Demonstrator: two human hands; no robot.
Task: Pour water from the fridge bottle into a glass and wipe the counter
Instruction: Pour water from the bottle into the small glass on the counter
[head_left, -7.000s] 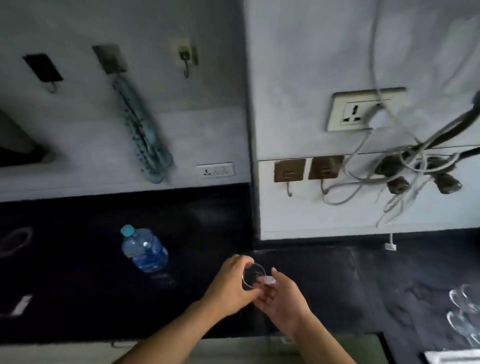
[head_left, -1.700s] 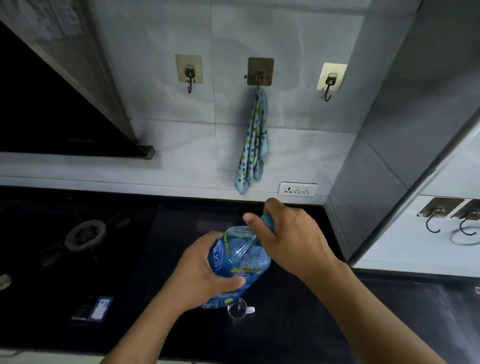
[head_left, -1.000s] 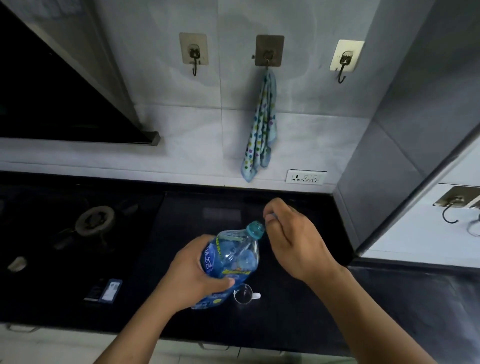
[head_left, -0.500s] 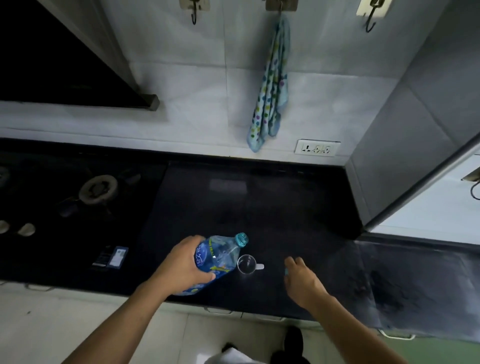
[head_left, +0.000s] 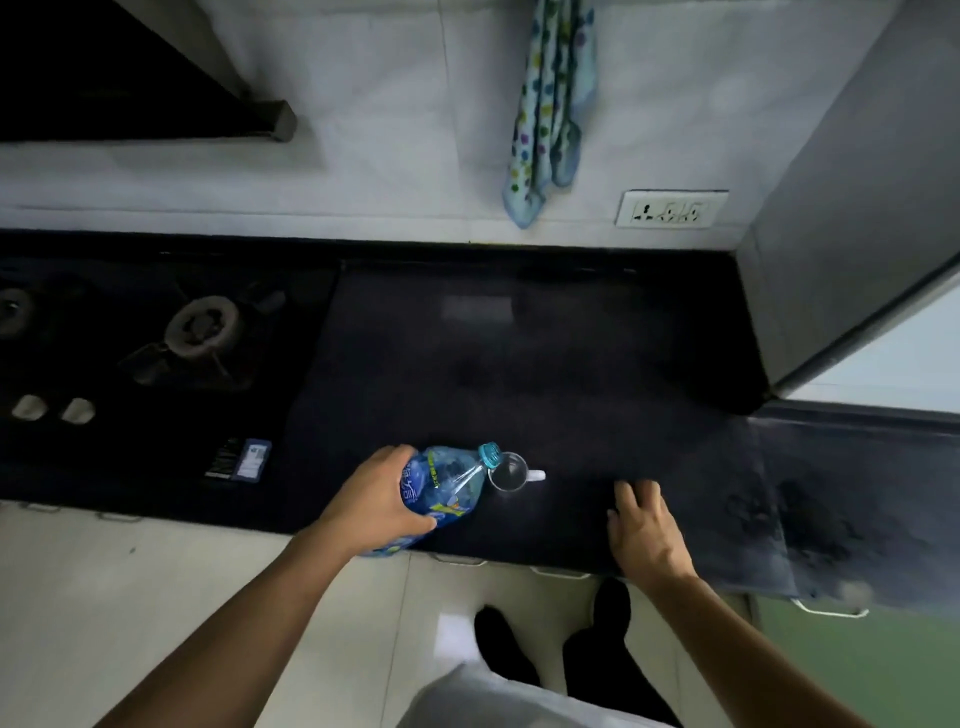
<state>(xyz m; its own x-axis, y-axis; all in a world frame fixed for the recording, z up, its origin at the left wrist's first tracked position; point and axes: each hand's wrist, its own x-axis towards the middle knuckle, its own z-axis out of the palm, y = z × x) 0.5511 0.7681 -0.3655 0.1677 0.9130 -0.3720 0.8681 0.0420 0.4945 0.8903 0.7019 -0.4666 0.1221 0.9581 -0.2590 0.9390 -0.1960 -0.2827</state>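
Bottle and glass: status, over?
Left hand holds bottle tipped, neck at glass rim. Right hand flat on counter. Path clear.

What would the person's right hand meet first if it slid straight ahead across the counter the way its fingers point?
Probably nothing close: the right hand lies flat on the dark counter, fingers pointing towards the back wall. The glass sits off to its left, so the path looks free up to the wall below the socket.

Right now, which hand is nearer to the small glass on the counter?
The left. The left hand holds the bottle tilted, its mouth at the glass rim. The right hand rests flat on the counter, apart from the glass, to its right.
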